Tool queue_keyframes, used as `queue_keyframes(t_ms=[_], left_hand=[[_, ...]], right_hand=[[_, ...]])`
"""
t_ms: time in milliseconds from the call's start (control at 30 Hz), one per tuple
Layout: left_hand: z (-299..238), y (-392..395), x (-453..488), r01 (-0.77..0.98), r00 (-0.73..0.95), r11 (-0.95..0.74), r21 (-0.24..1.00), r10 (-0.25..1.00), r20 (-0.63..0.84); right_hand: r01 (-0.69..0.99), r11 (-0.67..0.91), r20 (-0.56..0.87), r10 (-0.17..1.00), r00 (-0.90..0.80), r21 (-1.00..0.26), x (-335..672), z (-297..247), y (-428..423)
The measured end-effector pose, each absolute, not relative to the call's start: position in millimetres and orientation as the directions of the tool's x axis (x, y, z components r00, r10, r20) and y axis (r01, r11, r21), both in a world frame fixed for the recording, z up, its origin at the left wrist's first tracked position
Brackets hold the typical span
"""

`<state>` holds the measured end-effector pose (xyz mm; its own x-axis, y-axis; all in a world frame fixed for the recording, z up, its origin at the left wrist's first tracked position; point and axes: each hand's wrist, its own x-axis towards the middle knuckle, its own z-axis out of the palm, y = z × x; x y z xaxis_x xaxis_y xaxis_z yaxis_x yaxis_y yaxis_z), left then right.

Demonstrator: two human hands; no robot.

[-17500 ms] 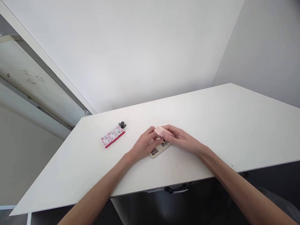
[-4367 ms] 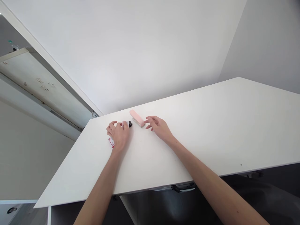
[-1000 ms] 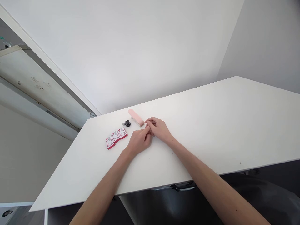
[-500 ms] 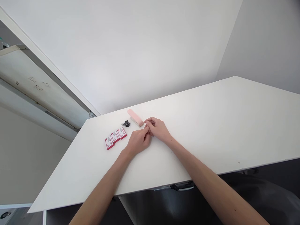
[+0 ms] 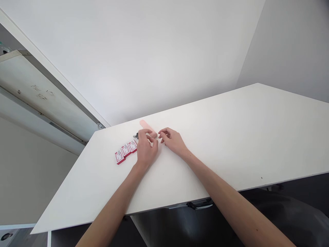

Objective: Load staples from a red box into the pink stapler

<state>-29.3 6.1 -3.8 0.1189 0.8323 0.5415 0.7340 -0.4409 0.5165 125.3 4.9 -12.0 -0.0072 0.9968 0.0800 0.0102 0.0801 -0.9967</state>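
Observation:
A pale pink stapler lies slantwise on the white table, its near end between my hands. My left hand is beside the stapler, fingers curved and apart. Its index finger overlaps the stapler's edge; I cannot tell whether it touches. My right hand rests just right of the stapler's near end with bent, parted fingers and nothing visible in them. Partly hidden behind my left hand is a small black object. Left of that hand, three small red-and-white boxes sit in a slanting row.
The white table runs back to a pale wall. A black handle shows below the front edge. At the left stands a shelf-like panel with dark marks.
My left hand has come away from my right hand and moved left and forward to the stapler, its fingers parting. It now covers part of the black object. My right hand has barely moved.

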Motion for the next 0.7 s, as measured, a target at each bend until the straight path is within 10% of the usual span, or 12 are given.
queue_keyframes(t_ms=[233,700], left_hand=[[-3.9,11.1,-32.2,0.763,-0.082,-0.173,0.623,0.930,0.358],[3.9,3.2,-29.5,0.741,0.259,-0.342,0.578,0.940,0.224]], right_hand=[[-0.010,0.084,0.084,0.996,-0.013,-0.996,125.4,-14.3,5.8],[0.264,0.289,0.352,0.906,0.236,-0.920,123.3,-22.2,7.1]])
